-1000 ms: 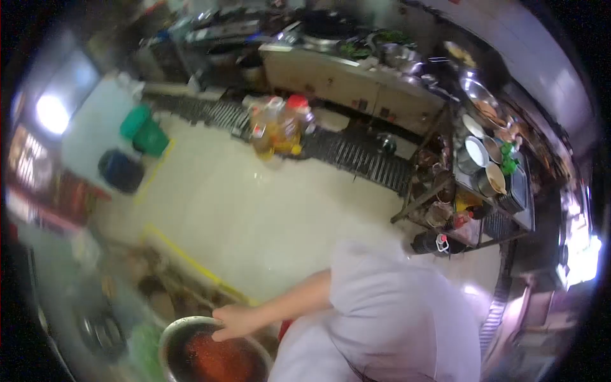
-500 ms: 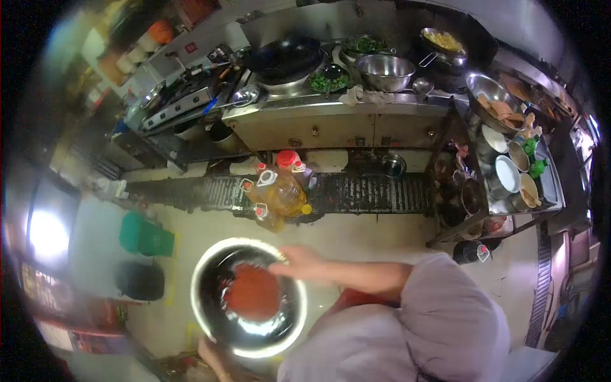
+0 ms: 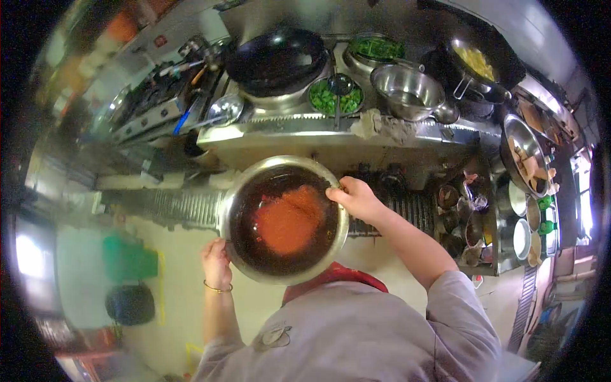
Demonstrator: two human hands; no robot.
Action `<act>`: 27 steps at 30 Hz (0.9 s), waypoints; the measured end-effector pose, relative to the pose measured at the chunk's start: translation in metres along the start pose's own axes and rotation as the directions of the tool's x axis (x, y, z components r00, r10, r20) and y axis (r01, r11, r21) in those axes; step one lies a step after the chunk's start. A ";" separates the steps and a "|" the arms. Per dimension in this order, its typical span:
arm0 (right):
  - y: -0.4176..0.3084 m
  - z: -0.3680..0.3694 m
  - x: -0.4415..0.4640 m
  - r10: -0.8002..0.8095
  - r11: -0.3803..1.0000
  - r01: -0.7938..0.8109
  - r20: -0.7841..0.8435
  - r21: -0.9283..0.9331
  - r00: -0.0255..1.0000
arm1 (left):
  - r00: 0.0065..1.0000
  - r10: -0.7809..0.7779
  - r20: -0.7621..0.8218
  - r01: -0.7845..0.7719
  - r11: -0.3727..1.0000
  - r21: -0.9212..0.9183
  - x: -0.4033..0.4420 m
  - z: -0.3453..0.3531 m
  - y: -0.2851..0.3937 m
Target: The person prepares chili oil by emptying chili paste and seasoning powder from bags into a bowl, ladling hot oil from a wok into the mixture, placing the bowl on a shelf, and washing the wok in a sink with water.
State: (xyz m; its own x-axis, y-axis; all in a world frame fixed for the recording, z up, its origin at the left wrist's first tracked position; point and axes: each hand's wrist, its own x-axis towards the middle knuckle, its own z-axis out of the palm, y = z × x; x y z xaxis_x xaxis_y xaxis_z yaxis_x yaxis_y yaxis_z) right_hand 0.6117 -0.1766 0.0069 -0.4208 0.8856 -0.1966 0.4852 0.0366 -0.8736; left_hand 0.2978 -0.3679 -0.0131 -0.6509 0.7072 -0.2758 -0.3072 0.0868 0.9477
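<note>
A wide metal basin is held up in front of my body, below the stove edge in view. Inside it a mound of red-orange powder lies in dark liquid. My left hand, with a bracelet at the wrist, is closed on the lower left rim. On the upper right rim my right hand grips, with the thumb over the edge. The basin is tipped slightly, so its inside shows.
Along the stove stand a black wok, a bowl of chopped greens with a black ladle across it, and a steel bowl. A cloth lies on the edge. Left is a green bin; right, shelves with containers.
The basin has come up and to the right, closer to the stove. It now covers the oil jugs on the floor. My left hand has come into clearer view on the rim.
</note>
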 end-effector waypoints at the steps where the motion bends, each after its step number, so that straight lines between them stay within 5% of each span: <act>1: 0.002 -0.001 0.026 0.020 1.000 -0.020 -0.015 -0.020 1.000 | 1.000 -0.010 -0.015 0.009 1.000 -0.005 0.026 0.012 -0.002; 12: 0.020 -0.033 0.275 0.179 0.983 -0.183 -0.235 0.004 0.955 | 0.978 -0.164 0.127 0.165 0.986 -0.001 0.260 0.133 -0.004; 16: 0.035 -0.053 0.320 0.124 0.990 -0.138 -0.282 -0.027 0.951 | 0.959 -0.266 0.099 0.271 0.962 -0.037 0.280 0.168 -0.008; 20: 0.053 -0.068 0.335 0.155 0.956 -0.071 -0.284 0.285 0.946 | 0.966 -0.247 0.077 0.247 0.969 0.017 0.275 0.196 -0.006; 27: 0.079 -0.101 0.325 0.191 0.909 -0.020 -0.373 0.417 0.908 | 0.946 -0.287 0.150 0.281 0.958 0.063 0.266 0.226 -0.030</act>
State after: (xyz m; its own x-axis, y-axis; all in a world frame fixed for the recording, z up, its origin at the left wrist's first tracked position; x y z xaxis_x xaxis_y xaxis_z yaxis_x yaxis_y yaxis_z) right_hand 0.5906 0.1610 -0.0811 -0.0034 0.9838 -0.1792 0.1295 -0.1773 -0.9756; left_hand 0.2904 -0.0240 -0.0785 -0.4235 0.7494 -0.5089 -0.4333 0.3258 0.8403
